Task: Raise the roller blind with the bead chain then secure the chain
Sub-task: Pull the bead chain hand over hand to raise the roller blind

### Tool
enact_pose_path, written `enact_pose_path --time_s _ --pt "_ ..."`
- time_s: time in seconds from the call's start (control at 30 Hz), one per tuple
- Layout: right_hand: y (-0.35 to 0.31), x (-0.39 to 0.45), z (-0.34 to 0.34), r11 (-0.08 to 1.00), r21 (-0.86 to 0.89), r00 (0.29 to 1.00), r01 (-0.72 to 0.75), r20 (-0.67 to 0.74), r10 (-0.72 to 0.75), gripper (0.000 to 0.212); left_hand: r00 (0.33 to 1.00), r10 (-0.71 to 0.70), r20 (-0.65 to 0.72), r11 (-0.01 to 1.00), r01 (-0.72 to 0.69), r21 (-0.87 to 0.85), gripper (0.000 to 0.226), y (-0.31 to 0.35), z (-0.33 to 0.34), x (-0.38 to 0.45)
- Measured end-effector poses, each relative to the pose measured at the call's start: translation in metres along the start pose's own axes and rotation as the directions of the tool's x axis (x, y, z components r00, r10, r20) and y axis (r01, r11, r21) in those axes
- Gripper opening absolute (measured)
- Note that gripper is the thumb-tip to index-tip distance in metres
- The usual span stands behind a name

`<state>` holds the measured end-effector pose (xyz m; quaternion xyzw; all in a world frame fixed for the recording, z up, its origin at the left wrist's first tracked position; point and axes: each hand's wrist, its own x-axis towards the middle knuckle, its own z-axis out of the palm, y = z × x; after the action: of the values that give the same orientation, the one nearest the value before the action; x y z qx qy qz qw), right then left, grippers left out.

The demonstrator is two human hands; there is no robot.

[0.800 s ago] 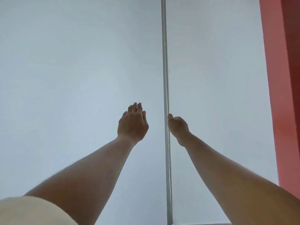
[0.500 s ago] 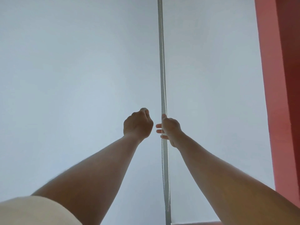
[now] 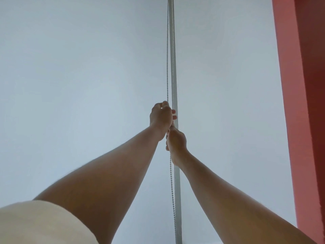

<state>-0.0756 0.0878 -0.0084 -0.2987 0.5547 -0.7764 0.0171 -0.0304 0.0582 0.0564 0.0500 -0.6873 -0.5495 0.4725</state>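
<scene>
A pale grey roller blind (image 3: 79, 85) fills most of the head view, fully covering the window. A thin bead chain (image 3: 167, 67) hangs down the middle beside a grey vertical strip (image 3: 174, 76). My left hand (image 3: 161, 118) is closed around the chain, fingers wrapped on it. Just below, my right hand (image 3: 175, 143) is also closed on the chain, touching the left hand. The chain's lower part (image 3: 172, 191) hangs slack under my right hand, running down toward the bottom edge.
A second blind panel (image 3: 228, 85) lies right of the strip. A red wall or window reveal (image 3: 302, 103) stands along the right edge. A cream sleeve (image 3: 35, 224) shows at the lower left.
My left hand went from open and apart to closing and gripping the chain. My right hand closed on the chain and moved down, and both hands came together.
</scene>
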Motion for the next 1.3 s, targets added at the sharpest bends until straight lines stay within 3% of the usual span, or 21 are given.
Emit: enact_pose_path --time_s 0.27,0.4,0.5,0.63,0.9,1.03,1.1,1.3 --pt "-0.007 -0.006 -0.002 0.999 -0.006 0.994 -0.041 -0.102 0.04 0.038 0.982 -0.178 0.059 0.962 0.186 -0.197 0.056 0.032 0.014 -0.001" --pt "-0.006 -0.005 -0.003 0.999 -0.012 0.998 -0.05 -0.039 0.05 0.038 0.963 -0.252 -0.096 0.936 0.218 -0.276 0.053 0.039 0.021 -0.009" --pt "-0.012 -0.007 -0.006 0.997 -0.018 0.997 -0.076 0.032 0.077 0.038 0.95 -0.243 -0.197 0.916 0.158 -0.368 0.035 0.037 0.024 -0.01" --pt "-0.007 -0.006 -0.014 0.992 -0.04 0.987 -0.124 0.098 0.127 0.034 0.943 -0.219 -0.251 0.923 0.117 -0.367 0.037 0.027 0.024 -0.016" --pt "-0.043 0.011 -0.006 0.987 0.145 0.997 -0.073 0.019 0.071 0.01 0.95 -0.036 -0.311 0.964 -0.048 -0.26 0.041 0.021 0.025 -0.022" --pt "-0.082 0.015 -0.003 0.98 0.196 0.996 0.041 0.071 -0.055 0.034 0.969 -0.015 -0.245 0.948 -0.064 -0.311 0.043 0.016 0.02 -0.021" --pt "-0.102 0.016 0.003 0.969 0.231 0.993 0.084 0.057 -0.1 0.033 0.968 0.002 -0.252 0.94 -0.088 -0.329 0.042 0.013 0.017 -0.021" --pt "-0.127 0.019 0.028 0.961 0.275 0.996 0.017 0.081 -0.041 0.028 0.957 0.015 -0.289 0.961 -0.093 -0.26 0.042 -0.011 0.014 -0.033"
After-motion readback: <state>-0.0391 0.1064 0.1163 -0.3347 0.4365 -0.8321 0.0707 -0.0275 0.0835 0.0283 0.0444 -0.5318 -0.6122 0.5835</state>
